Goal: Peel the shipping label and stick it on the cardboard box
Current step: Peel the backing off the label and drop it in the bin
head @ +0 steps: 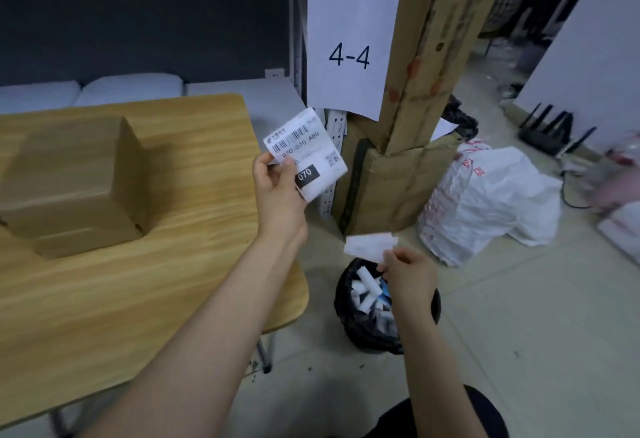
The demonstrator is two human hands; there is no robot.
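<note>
The left hand (277, 188) pinched the label (306, 153) beside the box (69, 184); the right hand's (408, 274) fingers pinched backing paper (367, 247) over the bin (349, 313).

Table (194, 236): wood-grain top, smooth, low satin sheen. Cardboard box (69, 184): plain brown card, matt. Shipping label (310, 151): white paper, smooth, printed black. Backing strip (369, 247): thin white paper, creased. Bin liner (349, 313), at 5 o'clock from the label: black plastic, glossy, wrinkled. Sack (485, 202) at 3 o'clock: white woven plastic, crumpled. Floor (519, 316): pale tile, smooth.
</note>
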